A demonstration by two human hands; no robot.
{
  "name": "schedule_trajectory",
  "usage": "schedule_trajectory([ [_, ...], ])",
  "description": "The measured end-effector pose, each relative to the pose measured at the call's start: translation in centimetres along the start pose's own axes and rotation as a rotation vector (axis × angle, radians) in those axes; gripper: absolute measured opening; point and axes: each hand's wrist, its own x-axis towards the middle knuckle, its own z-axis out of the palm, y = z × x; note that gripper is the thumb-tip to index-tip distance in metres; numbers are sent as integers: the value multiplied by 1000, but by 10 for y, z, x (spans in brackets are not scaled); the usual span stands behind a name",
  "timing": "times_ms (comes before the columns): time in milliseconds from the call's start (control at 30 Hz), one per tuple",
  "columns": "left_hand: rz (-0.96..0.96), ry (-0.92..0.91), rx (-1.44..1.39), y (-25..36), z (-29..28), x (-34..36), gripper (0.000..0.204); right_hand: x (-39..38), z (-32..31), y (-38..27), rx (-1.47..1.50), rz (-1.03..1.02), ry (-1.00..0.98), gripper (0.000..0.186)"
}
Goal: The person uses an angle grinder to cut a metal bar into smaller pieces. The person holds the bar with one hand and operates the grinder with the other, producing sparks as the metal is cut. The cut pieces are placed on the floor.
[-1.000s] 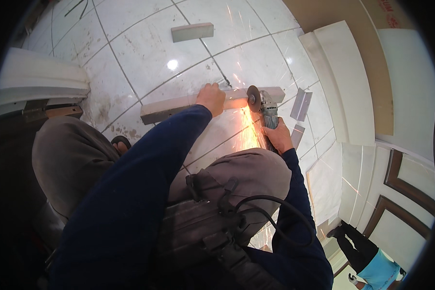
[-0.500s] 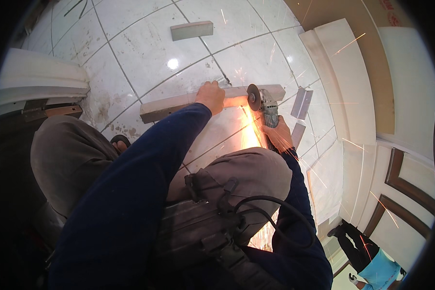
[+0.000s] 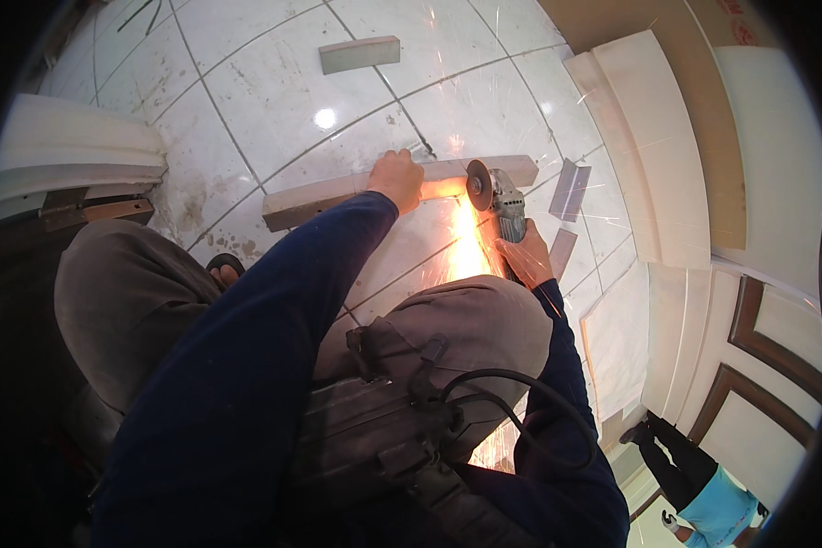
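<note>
Several left fingers (image 3: 399, 158) clench over the grey bar (image 3: 442, 172) beneath them while right fingers (image 3: 511, 252) grip the grinder (image 3: 512, 213).

Orange sparks (image 3: 467, 242) glowed yellow-white at their core over white floor tiles (image 3: 274, 91).
The tiles showed a dark grey grid and grey-brown smudges; the bar (image 3: 312, 203) was pale greyish beige, lit orange near the sparks; the grinder (image 3: 511, 222) was grey, its disc (image 3: 478, 185) dark brown. The sleeves (image 3: 274, 301) were plain navy, the trousers (image 3: 132, 283) grey-brown. A co-worker's shirt (image 3: 717, 511) was light blue; the board (image 3: 717, 155) was tan.
</note>
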Motion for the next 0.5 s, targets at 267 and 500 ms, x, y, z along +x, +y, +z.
schedule_trajectory([
  [267,11,16,40,-4,6,2,40,3,3,-3,9,-13,7,73],
  [500,12,3,19,-4,7,3,40,0,-2,-4,59,29,-34,72],
])
